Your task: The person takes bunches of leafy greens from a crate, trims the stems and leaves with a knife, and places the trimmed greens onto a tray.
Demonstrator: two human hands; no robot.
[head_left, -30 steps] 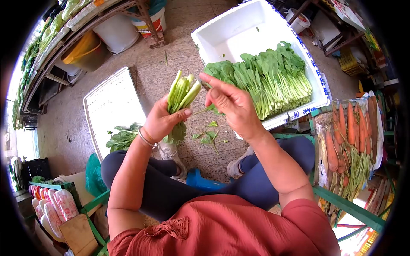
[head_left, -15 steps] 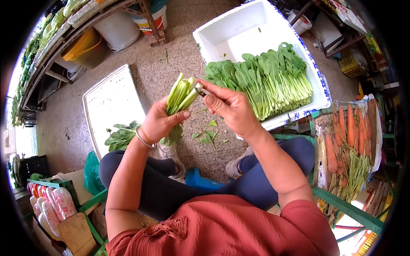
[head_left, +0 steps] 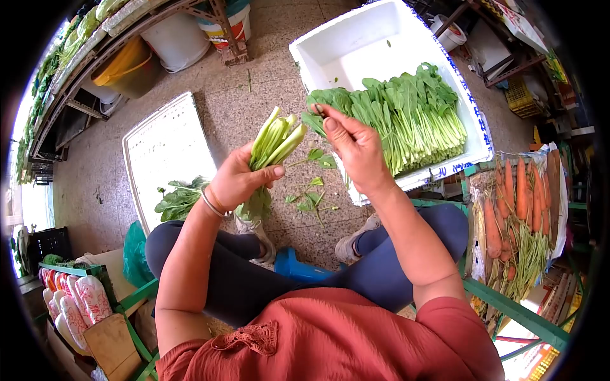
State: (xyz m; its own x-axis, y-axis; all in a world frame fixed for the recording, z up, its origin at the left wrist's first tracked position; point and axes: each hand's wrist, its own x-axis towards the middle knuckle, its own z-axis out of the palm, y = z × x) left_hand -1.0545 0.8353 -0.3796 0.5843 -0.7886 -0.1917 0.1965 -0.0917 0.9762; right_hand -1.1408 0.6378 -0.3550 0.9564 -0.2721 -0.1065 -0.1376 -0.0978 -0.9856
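My left hand (head_left: 238,178) is wrapped round a bunch of leafy greens (head_left: 277,141). The pale stems point up and away from me, and the leaves hang below the fist. To its right, my right hand (head_left: 352,143) is raised apart from the bunch, thumb and fingers closed together. Something small and dark shows at its fingertips, too little to name. Just beyond that hand, a white foam box (head_left: 346,47) holds a thick row of similar greens (head_left: 406,120), stems towards me.
Loose leaves (head_left: 309,200) lie on the speckled floor between my shoes. At left a white foam lid (head_left: 168,136) has more greens (head_left: 179,200) at its near end. Carrots (head_left: 522,197) are on the right, a blue plastic object (head_left: 295,267) below, buckets (head_left: 127,66) under a shelf.
My right hand has moved up and away from the stem ends, which it was touching before. My left hand holds the bunch in nearly the same place.
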